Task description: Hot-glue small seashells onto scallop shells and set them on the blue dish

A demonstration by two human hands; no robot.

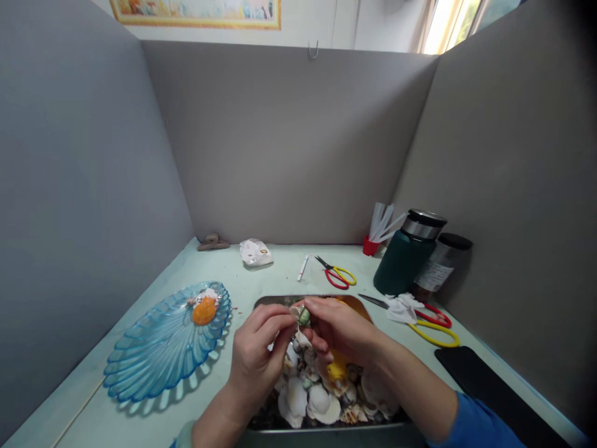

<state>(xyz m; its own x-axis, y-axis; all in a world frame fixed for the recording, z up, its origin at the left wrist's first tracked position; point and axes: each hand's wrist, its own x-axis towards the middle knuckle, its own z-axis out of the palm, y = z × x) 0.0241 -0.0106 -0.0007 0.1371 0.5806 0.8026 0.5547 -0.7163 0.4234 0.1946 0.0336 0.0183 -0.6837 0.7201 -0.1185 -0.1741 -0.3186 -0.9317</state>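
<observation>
Above a metal tray [326, 429] of shells, my two hands meet. My right hand [342, 326] is closed on a small greenish seashell [304, 317], held between thumb and fingers. The thumb and fingertips of my left hand [263, 339] pinch at the same spot, against a small whitish piece [295, 310] at the shell's side; whether it is a separate shell I cannot tell. White scallop shells [321, 403] and several spiral shells lie below in the tray. A yellow tool [337, 372], perhaps a glue gun, lies among them, partly hidden by my right hand.
At left, a blue shell-shaped dish [158, 354] holds an orange shell [204, 311]. Scissors [338, 274] lie behind the tray; larger scissors [431, 326] with tissue lie right. Bottles [403, 261], a red cup of glue sticks [370, 246] and a black phone [494, 392] stand or lie rightward.
</observation>
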